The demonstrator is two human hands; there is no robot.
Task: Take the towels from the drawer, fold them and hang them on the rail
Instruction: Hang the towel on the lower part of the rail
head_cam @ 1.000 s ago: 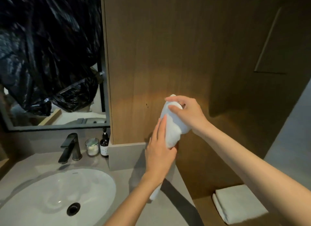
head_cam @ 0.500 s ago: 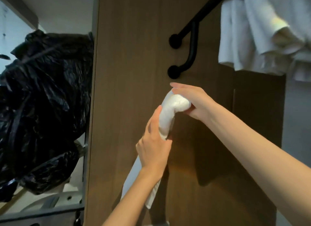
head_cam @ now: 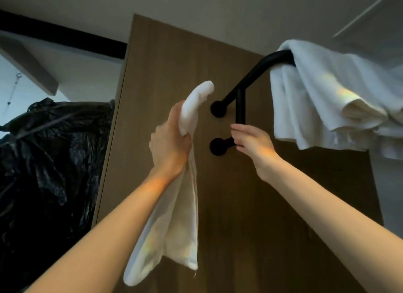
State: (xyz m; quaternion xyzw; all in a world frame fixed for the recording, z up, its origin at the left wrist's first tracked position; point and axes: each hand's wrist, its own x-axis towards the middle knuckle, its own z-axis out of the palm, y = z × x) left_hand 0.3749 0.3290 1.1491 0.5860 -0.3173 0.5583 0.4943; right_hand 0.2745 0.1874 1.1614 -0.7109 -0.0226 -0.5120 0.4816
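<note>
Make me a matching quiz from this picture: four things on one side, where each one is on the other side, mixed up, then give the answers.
Things:
1. folded towel
2. draped towels
3. black bag
4. right hand

Places:
A. far left of the view
B. hanging over the top bar of the black rail
C. gripped in the left hand
D. by the rail's lower wall mount, holding nothing

Pairs: 1-C, 2-B, 3-A, 4-D
</note>
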